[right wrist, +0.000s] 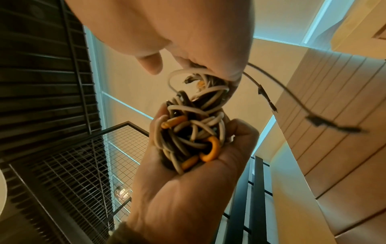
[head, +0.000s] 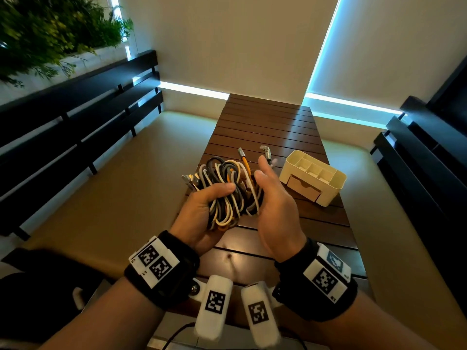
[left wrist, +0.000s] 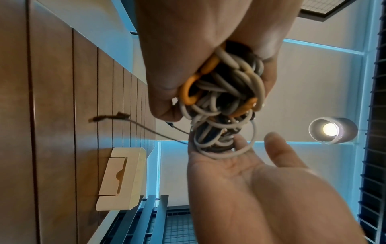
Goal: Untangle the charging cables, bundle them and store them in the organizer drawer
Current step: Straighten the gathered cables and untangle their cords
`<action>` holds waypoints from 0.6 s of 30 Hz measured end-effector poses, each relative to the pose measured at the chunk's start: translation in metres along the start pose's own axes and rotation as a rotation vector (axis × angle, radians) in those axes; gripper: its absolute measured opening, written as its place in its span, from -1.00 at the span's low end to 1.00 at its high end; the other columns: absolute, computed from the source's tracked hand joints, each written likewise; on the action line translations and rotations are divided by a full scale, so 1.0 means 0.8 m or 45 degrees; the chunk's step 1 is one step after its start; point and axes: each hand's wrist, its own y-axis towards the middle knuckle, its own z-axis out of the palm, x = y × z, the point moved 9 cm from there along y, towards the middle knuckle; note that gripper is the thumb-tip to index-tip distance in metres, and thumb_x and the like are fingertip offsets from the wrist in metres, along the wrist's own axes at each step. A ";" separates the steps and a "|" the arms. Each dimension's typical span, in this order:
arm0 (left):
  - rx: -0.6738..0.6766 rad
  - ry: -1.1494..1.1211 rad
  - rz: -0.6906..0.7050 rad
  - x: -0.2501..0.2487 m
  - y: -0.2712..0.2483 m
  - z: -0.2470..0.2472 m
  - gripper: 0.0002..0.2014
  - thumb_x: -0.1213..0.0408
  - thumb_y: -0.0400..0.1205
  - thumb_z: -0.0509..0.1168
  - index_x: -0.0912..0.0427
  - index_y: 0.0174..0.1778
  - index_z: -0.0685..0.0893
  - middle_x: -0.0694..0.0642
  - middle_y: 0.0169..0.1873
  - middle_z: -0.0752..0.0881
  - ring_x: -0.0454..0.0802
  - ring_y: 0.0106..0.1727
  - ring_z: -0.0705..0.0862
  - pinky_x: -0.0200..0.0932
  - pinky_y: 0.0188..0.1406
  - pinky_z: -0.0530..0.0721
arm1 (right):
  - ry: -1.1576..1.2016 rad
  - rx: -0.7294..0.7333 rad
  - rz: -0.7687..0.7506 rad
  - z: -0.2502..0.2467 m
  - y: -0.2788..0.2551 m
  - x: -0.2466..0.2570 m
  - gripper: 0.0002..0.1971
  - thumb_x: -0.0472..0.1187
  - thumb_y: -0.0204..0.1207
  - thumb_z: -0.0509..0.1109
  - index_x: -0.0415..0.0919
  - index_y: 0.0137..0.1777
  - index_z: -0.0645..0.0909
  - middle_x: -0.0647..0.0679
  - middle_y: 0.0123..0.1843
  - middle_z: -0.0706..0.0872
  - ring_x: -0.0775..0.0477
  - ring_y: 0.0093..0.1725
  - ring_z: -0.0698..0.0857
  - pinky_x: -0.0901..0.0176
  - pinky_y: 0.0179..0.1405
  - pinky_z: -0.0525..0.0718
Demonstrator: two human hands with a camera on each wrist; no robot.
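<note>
A tangle of white, grey, black and orange charging cables (head: 227, 195) is held above the wooden table (head: 265, 127). My left hand (head: 202, 215) grips it from below, thumb laid over the top. My right hand (head: 275, 205) stands against the tangle's right side, fingers straight and thumb raised. The left wrist view shows the left hand (left wrist: 188, 41) clutching the cables (left wrist: 221, 102) and the right hand's (left wrist: 240, 181) open palm touching their end. An orange plug end (head: 241, 153) and a grey one (head: 265, 150) stick out beyond. The cream organizer (head: 328, 190) stands to the right, its drawer (head: 304, 188) closed.
Beige cushioned benches (head: 121, 178) with dark slatted backs (head: 75, 117) flank the narrow table. The organizer's top compartments hold nothing that I can see. One thin dark cable (right wrist: 292, 102) trails from the tangle towards the table. A lit lamp (left wrist: 332, 128) hangs overhead.
</note>
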 end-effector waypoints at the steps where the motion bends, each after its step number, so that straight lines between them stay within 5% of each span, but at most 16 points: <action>1: -0.007 0.007 0.001 0.001 0.000 0.000 -0.56 0.32 0.49 0.40 0.36 0.30 0.72 0.34 0.12 0.77 0.18 -0.03 0.79 0.05 0.08 0.70 | -0.034 0.009 -0.015 0.000 0.000 0.000 -0.55 0.03 0.71 0.14 0.02 0.57 0.43 0.02 0.67 0.38 0.41 0.49 0.45 0.32 0.45 0.51; 3: 0.002 0.015 0.001 0.001 -0.001 0.004 -0.53 0.33 0.47 0.41 0.38 0.33 0.69 0.34 0.10 0.76 0.18 -0.03 0.80 0.08 0.07 0.71 | 0.048 0.035 0.025 0.000 0.002 -0.003 -0.46 -0.06 0.79 0.15 -0.03 0.73 0.13 0.14 0.54 0.49 0.64 0.12 0.58 0.59 0.10 0.56; 5: 0.014 0.020 0.019 -0.001 -0.001 0.009 -0.53 0.38 0.49 0.41 0.41 0.34 0.66 0.35 0.07 0.78 0.18 -0.04 0.81 0.03 -0.05 0.80 | 0.057 0.024 0.032 -0.004 0.004 -0.007 -0.34 -0.04 0.76 0.20 0.08 0.76 -0.05 0.26 0.42 0.54 0.53 0.06 0.66 0.48 0.09 0.62; 7: 0.000 0.046 0.046 -0.005 -0.001 0.013 -0.54 0.41 0.48 0.39 0.41 0.33 0.67 0.36 0.05 0.78 0.18 -0.05 0.82 -0.01 -0.13 0.80 | 0.026 -0.008 0.032 -0.004 0.005 -0.009 -0.25 0.07 0.73 0.22 0.14 0.75 -0.18 0.30 0.39 0.50 0.41 0.21 0.63 0.30 0.31 0.61; 9: 0.002 0.082 0.067 -0.007 -0.001 0.017 -0.55 0.42 0.48 0.42 0.41 0.32 0.68 0.41 0.11 0.76 0.23 0.01 0.81 0.06 -0.05 0.80 | 0.023 -0.041 0.036 -0.005 0.007 -0.011 -0.17 0.20 0.68 0.20 0.17 0.73 -0.29 0.18 0.54 0.40 0.20 0.45 0.50 0.03 0.56 0.46; 12: -0.005 0.089 0.081 -0.007 -0.002 0.018 -0.57 0.44 0.49 0.40 0.39 0.31 0.70 0.41 0.18 0.75 0.26 0.08 0.80 0.07 0.06 0.79 | 0.020 -0.067 0.025 -0.003 0.008 -0.010 -0.09 0.41 0.60 0.12 0.15 0.72 -0.36 0.06 0.74 0.17 0.10 0.67 0.18 -0.12 0.71 0.19; 15: 0.063 0.062 0.056 -0.005 -0.003 0.022 -0.54 0.43 0.50 0.37 0.39 0.35 0.67 0.41 0.22 0.74 0.28 0.18 0.77 0.08 0.13 0.75 | 0.049 -0.077 0.044 0.000 0.017 -0.022 0.01 0.60 0.43 0.13 0.11 0.76 -0.06 0.01 0.77 0.16 0.04 0.73 0.17 -0.21 0.71 0.15; 18: 0.130 0.023 0.052 -0.007 -0.004 0.028 -0.57 0.43 0.48 0.34 0.39 0.30 0.70 0.36 0.11 0.79 0.22 0.07 0.81 0.06 0.04 0.78 | 0.055 -0.073 0.056 -0.005 0.018 -0.029 -0.29 0.47 0.59 0.05 0.09 0.61 0.43 -0.03 0.57 0.56 -0.05 0.60 0.47 -0.22 0.61 0.36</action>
